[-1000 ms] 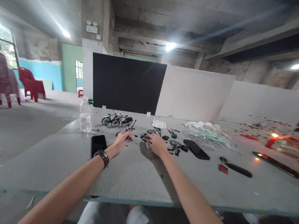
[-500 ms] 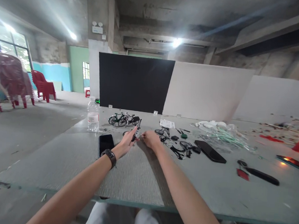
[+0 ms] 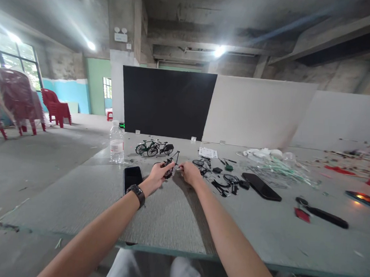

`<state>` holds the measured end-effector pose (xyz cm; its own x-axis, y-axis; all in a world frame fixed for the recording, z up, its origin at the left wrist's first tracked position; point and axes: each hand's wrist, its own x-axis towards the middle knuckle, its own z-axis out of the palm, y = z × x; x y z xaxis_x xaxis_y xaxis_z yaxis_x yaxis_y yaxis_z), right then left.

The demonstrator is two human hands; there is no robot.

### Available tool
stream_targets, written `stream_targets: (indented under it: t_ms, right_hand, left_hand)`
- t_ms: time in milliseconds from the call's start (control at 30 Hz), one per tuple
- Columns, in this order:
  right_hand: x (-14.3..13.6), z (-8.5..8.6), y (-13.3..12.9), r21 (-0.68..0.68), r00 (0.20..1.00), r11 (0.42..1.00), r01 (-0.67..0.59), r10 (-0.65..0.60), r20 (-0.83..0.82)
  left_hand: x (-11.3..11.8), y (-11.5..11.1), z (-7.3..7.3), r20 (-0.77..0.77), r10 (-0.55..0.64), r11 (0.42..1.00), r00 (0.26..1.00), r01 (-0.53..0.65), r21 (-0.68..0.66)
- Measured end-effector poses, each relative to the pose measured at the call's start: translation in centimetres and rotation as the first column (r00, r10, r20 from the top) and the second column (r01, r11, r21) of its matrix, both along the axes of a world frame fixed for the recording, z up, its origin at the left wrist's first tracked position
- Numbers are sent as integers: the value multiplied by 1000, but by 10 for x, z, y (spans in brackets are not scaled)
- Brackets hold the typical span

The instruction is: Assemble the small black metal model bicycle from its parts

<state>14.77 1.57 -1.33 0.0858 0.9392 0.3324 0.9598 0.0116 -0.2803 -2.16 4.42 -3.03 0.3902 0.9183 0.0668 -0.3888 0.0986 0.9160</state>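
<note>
My left hand, with a dark watch on the wrist, grips a small dark bicycle model whose thin bar sticks up past the fingers. Close by on its right, my right hand has its fingers pinched together at a small thin piece, too small to name. Behind the hands stand a green model bicycle and a black model bicycle. Loose black parts and a small wheel lie to the right of my right hand.
A bottle and a phone are on the left. Rightward lie a second phone, a black-handled tool, a paper sheet and tangled clear plastic. A black panel stands behind the grey table.
My left hand has turned and its fingers now wrap the model, which is tilted differently. My right hand has shifted very slightly right and stays pinched. The view has moved slightly.
</note>
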Motion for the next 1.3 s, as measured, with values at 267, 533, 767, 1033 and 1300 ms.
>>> stream_targets:
  t_ms: [267, 533, 767, 1033, 1300]
  right_hand:
    - [-2, 7, -10, 254, 966, 966, -47, 108, -235]
    - [-20, 7, -10, 340, 877, 937, -74, 224, -426]
    - [-23, 0, -1, 384, 798, 919, -87, 295, -526]
    - [-19, -2, 3, 417, 765, 903, -103, 340, -546]
    - [-21, 2, -4, 401, 783, 904, -150, 356, -511]
  left_hand:
    - [0, 1, 2, 93, 53, 999, 994, -52, -15]
    - [-3, -4, 6, 97, 143, 990, 985, -143, -6]
    - [-3, -5, 7, 96, 140, 986, 985, -148, 78]
    - [0, 1, 3, 59, 174, 976, 983, -180, 122]
    - [-1, 4, 0, 39, 210, 966, 977, -213, 144]
